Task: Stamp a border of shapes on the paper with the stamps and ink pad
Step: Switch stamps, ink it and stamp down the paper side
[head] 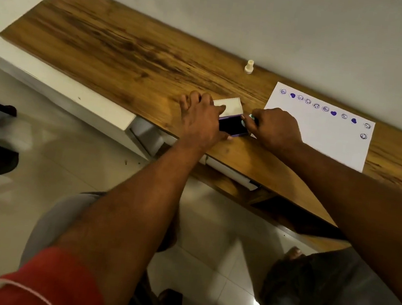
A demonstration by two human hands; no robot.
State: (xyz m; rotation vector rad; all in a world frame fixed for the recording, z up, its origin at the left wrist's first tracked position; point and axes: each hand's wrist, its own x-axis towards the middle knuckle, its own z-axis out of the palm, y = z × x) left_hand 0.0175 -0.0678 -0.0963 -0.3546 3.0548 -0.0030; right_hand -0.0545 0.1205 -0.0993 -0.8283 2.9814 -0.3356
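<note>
1. Progress: a row of purple stamped shapes, faces and hearts, is running along the far edge of the paper, and two more faces are starting down its right edge. By my reading the border is roughly a third done; the rest of the right edge, the near edge and the left edge are showing bare.
2. Inking: the right hand is closing its fingers on a small pale-blue stamp and pressing it to the right edge of the open ink pad. This looks like a re-inking step.
3. Steadying: the left hand is lying flat with fingers spread, bracing the pad and its raised white lid near the worktop's front edge.
4. Spare: a cream stamp is standing upright by the back edge, just beyond the paper's far left corner.
5. Setting: the wooden worktop is butting against a plain wall; pale glossy floor tiles are showing below.
</note>
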